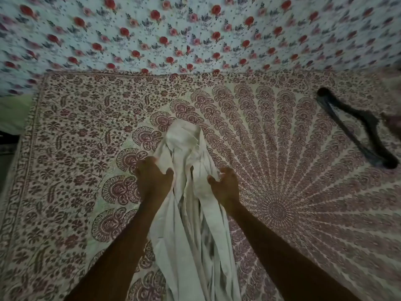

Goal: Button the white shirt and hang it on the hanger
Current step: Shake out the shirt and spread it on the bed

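Head view: early going, nothing buttoned yet by the look of it, just getting the white shirt (pixel 191 192) laid out on the patterned bedspread (pixel 282 170). Left hand (pixel 153 181) curled onto the shirt's left edge, fingers gripping cloth; right hand (pixel 225 185) at the shirt's right edge, fingers half spread, grip unclear. Shirt bunched in a long ridge between both hands. Next up, probably: spread it flat, find the placket. Black hanger (pixel 355 127) well right of the shirt, untouched.
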`<state>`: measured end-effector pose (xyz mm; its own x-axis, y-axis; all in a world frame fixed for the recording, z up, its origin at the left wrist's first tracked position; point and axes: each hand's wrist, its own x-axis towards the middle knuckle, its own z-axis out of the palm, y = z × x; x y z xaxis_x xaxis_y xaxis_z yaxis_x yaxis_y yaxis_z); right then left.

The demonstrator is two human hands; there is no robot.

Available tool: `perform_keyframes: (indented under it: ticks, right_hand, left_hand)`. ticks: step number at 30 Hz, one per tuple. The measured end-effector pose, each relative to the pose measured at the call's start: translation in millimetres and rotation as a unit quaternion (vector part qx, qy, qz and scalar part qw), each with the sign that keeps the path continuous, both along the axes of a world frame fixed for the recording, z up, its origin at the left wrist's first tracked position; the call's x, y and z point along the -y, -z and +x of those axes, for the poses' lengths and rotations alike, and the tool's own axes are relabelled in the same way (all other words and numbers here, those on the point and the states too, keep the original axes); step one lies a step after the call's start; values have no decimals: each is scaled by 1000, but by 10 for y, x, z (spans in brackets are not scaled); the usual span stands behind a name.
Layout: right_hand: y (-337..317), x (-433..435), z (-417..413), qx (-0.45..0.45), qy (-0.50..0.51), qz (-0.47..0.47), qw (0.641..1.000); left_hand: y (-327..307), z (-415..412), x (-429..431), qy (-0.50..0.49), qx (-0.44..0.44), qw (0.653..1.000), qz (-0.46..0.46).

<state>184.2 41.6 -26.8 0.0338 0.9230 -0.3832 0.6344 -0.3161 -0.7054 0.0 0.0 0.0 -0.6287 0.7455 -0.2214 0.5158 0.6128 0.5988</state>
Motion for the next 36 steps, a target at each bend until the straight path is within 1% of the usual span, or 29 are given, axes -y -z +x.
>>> perform_keyframes:
  ticks: [2, 4, 5, 6, 7, 9, 10, 11, 12, 14, 15, 17, 18, 19, 20, 21, 22, 24, 26, 28, 29, 31, 32, 34, 35, 36]
  right_hand:
    - [155, -37, -89, 32, 15, -79, 996]
    - [285, -36, -140, 76, -15, -139, 987]
    - [326, -35, -135, 88, -32, -146, 985]
    - [294, -9, -118, 82, -33, -136, 987]
    - [273, 22, -77, 59, -17, -112, 992]
    - [77, 150, 21, -51, 58, -76, 994]
    - [-15, 206, 108, -105, 91, -78, 987]
    - [-79, 264, 199, -134, 110, -86, 981]
    - [-152, 321, 292, -138, 115, -85, 980]
    - [-286, 391, 472, -157, 135, -78, 975]
    - [-405, 401, 585, -192, 158, -81, 965]
    - [-619, 395, 758, -267, 161, -108, 944]
    - [-692, 380, 866, -281, 149, -108, 942]
    - [-747, 365, 953, -277, 149, -89, 945]
    - [-825, 346, 1091, -260, 153, -41, 952]
    - [-899, 324, 1204, -224, 157, 23, 961]
    - [-968, 298, 1315, -177, 148, 94, 968]
    - [-1147, 212, 1600, -66, 114, 213, 968]
    - [-1305, 33, 1981, 41, 70, 265, 961]
    - [-1406, -239, 2403, 135, 46, 270, 952]
    - [-1442, -370, 2552, 171, 50, 272, 946]
    - [-1542, -595, 2891, 205, 71, 289, 932]
    - [-1558, -676, 3011, 195, 80, 316, 925]
    - [-1565, -796, 3104, 146, 93, 372, 912]
    - [-1517, -871, 3185, 133, 85, 381, 911]
    - [-1440, -947, 3216, 142, 58, 362, 920]
  left_hand:
    - [112, -52, 21, -51, 28, 995, -76]
    - [270, -101, 92, -54, 80, 988, -123]
    - [304, -105, 135, -38, 105, 986, -123]
    - [344, -99, 184, -13, 124, 987, -98]
    - [349, -88, 227, 11, 143, 988, -62]
    - [251, -49, 268, 33, 174, 984, 16]
    - [209, -18, 275, 34, 182, 981, 49]
    - [147, 24, 269, 34, 187, 979, 68]
    - [117, 75, 258, 38, 183, 979, 79]
    - [39, 176, 231, 59, 178, 980, 60]
    - [-27, 259, 203, 69, 190, 978, 47]
    - [-109, 394, 151, 77, 220, 971, 60]
    - [-143, 484, 106, 81, 237, 965, 78]
    - [-206, 563, 66, 81, 257, 959, 87]
    - [-285, 695, -3, 85, 275, 953, 100]
    - [-364, 811, -67, 83, 289, 948, 104]
    - [-438, 921, -139, 79, 298, 945, 109]
    - [-588, 1176, -316, 70, 305, 945, 99]
    - [-738, 1460, -505, 78, 277, 953, 99]
    - [-806, 1732, -699, 106, 190, 969, 118]
    - [-828, 1802, -772, 124, 145, 973, 129]
    - [-842, 2048, -932, 162, 97, 969, 156]
    - [-835, 2151, -997, 172, 99, 965, 171]
    - [-806, 2334, -1082, 175, 131, 952, 213]
    - [-789, 2488, -1127, 163, 143, 949, 230]
    - [-779, 2598, -1160, 150, 144, 949, 237]
